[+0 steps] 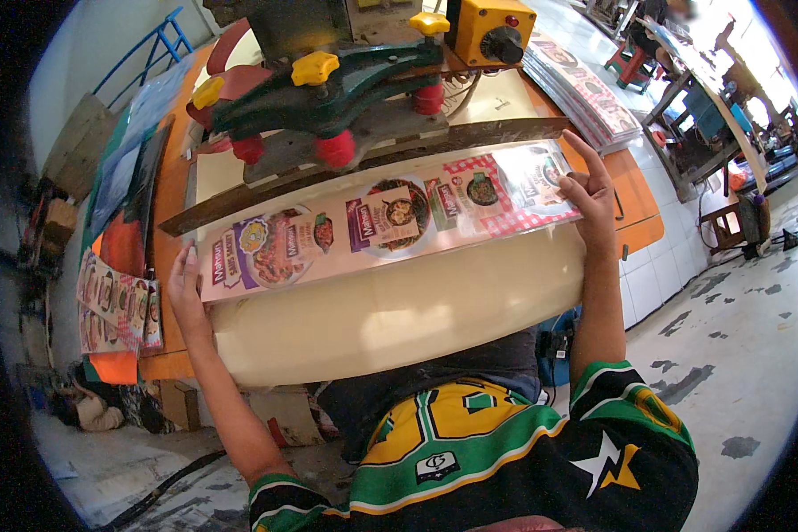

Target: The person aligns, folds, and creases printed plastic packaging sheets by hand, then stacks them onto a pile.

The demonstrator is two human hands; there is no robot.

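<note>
A long printed plastic sheet (332, 238) with food pictures and a pink-checked end lies across a cream-coloured bed, its far edge close to a long dark metal bar (496, 133). My left hand (186, 288) grips its left end, fingers along the edge. At the right end my right hand (591, 191) holds the checked part with thumb and bent fingers, while the index finger points up past the bar. Above the bar stands a press machine with a dark green clamp frame (363, 84), yellow knobs (316, 68) and red feet (335, 149).
A yellow control box (492, 34) with a black dial sits on the machine. Stacked printed sheets (585, 93) lie at the far right of the orange table (638, 208). More printed pieces (120, 306) are at the left. Beyond, a red stool (628, 66) stands near a person at a workbench.
</note>
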